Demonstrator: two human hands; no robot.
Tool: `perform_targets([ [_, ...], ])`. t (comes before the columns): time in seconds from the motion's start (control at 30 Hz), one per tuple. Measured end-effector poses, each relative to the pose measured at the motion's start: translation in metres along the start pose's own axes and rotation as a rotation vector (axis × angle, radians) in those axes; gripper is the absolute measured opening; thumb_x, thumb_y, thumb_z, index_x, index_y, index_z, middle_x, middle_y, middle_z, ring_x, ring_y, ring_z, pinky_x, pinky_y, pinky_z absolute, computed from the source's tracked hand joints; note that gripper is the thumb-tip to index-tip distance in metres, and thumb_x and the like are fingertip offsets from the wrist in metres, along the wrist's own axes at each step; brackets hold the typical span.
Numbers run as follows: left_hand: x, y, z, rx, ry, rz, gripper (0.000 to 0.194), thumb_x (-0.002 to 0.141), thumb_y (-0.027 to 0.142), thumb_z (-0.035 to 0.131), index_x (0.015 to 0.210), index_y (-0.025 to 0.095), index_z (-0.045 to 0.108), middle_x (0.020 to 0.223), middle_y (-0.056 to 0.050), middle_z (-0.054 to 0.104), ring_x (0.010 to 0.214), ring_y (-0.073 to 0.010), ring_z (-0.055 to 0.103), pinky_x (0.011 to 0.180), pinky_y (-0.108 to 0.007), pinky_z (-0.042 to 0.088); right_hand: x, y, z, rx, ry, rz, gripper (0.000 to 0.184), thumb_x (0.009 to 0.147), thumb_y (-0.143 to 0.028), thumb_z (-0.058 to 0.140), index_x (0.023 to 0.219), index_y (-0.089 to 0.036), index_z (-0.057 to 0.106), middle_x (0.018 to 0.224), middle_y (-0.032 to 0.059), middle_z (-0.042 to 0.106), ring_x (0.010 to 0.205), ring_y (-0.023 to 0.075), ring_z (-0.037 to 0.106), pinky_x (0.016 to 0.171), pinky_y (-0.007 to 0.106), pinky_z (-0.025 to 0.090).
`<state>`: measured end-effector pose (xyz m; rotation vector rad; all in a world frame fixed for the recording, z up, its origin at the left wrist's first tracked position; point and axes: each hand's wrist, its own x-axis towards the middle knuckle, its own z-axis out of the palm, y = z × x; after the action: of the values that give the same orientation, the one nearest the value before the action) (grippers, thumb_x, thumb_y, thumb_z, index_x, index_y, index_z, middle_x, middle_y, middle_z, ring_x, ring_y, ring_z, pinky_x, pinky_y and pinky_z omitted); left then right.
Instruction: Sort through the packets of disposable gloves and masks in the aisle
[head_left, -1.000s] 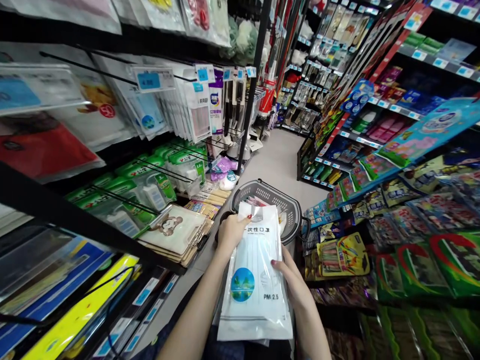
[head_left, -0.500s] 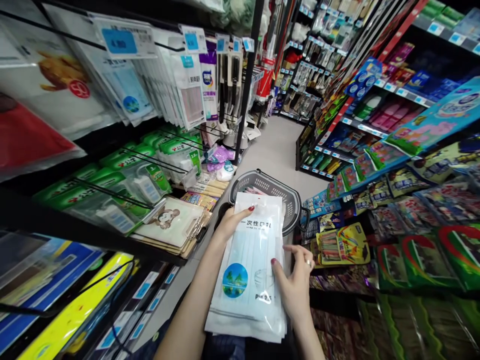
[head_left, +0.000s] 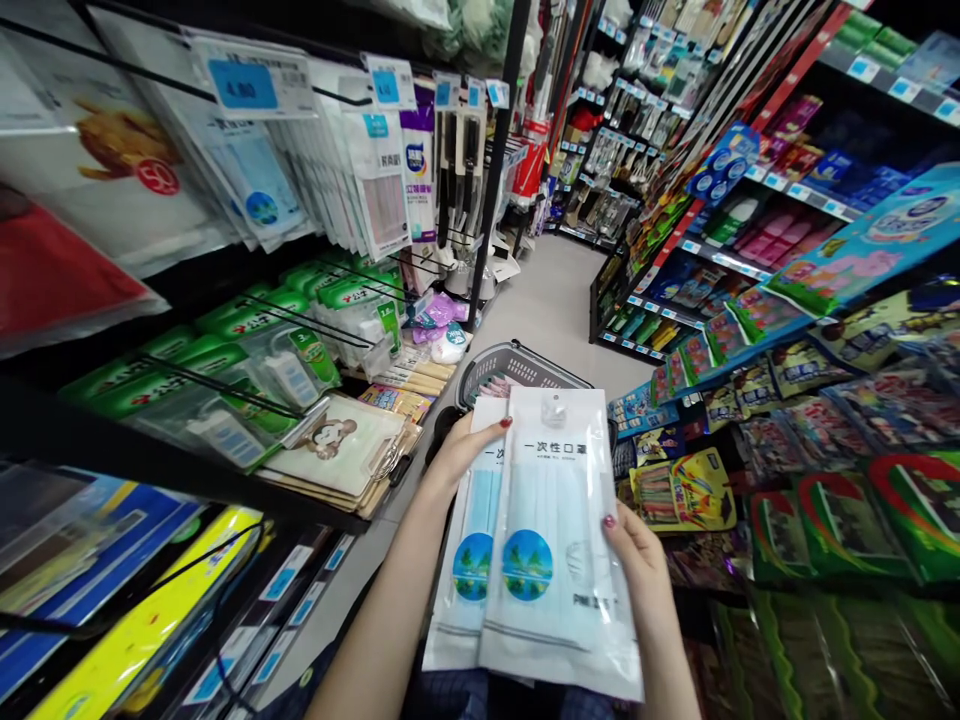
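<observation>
At least 2 disposable face mask packets are held over the near side of the gray shopping basket (head_left: 540, 368), fanned sideways and both face up. The front mask packet (head_left: 559, 560), printed PM 2.5, lies to the right and overlaps the rear mask packet (head_left: 469, 560), whose left strip and blue round picture show beside it.

The left hand (head_left: 459, 455) has its grip on the rear packet near the top, thumb laid across the face with its red nail at the front packet's left edge; its fingers are hidden below. The right hand (head_left: 646, 570) has its grip on the front packet's right edge, thumb on the face and the other fingers mostly out of sight behind.

0.5 s ago the packets lay nearly flush, the front packet covering most of the rear packet, and the right index finger stood away from the edge. Since then the front packet has slid right along with the right hand, so 2 round pictures now show instead of 1, and more of the basket's right side is covered.

The clipboards (head_left: 337, 440) on the left shelf and the yellow candy bag (head_left: 686, 495) on the right have stayed in place.
</observation>
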<state>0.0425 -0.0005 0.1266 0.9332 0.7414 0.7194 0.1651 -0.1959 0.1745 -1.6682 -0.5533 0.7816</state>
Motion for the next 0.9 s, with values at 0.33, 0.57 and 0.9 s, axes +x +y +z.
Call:
perform_targets([
  [0.33,0.003,-0.004,0.001,0.125,0.018,0.066,0.043,0.054,0.026,0.074,0.094,0.013,0.065,0.098,-0.008,0.069,0.093,-0.0251,0.061,0.083,-0.032,0.045,-0.044,-0.076,0.036,-0.668,0.008,-0.496,0.022,0.078,-0.028,0.05,0.058,-0.021,0.056,0.066,0.0053,0.056,0.068,0.0206,0.05,0.062,0.034,0.037],
  [0.57,0.003,-0.006,-0.001,0.15,0.022,0.122,0.043,0.059,0.033,0.068,0.096,0.01,0.064,0.09,-0.008,0.069,0.087,-0.0247,0.062,0.075,-0.03,0.048,-0.027,-0.032,0.096,-0.955,-0.319,-0.565,0.012,0.078,-0.013,0.048,0.074,-0.019,0.058,0.085,0.0083,0.057,0.084,0.0238,0.049,0.073,0.04,0.038],
  [0.9,0.009,-0.015,-0.008,0.155,0.002,0.133,0.039,0.059,0.027,0.069,0.095,0.011,0.066,0.091,-0.008,0.069,0.088,-0.0255,0.061,0.079,-0.032,0.048,-0.007,-0.016,0.019,-0.716,-0.072,-0.101,0.036,0.067,-0.039,0.065,0.093,-0.022,0.048,0.08,0.0015,0.056,0.073,0.021,0.054,0.063,0.032,0.042],
])
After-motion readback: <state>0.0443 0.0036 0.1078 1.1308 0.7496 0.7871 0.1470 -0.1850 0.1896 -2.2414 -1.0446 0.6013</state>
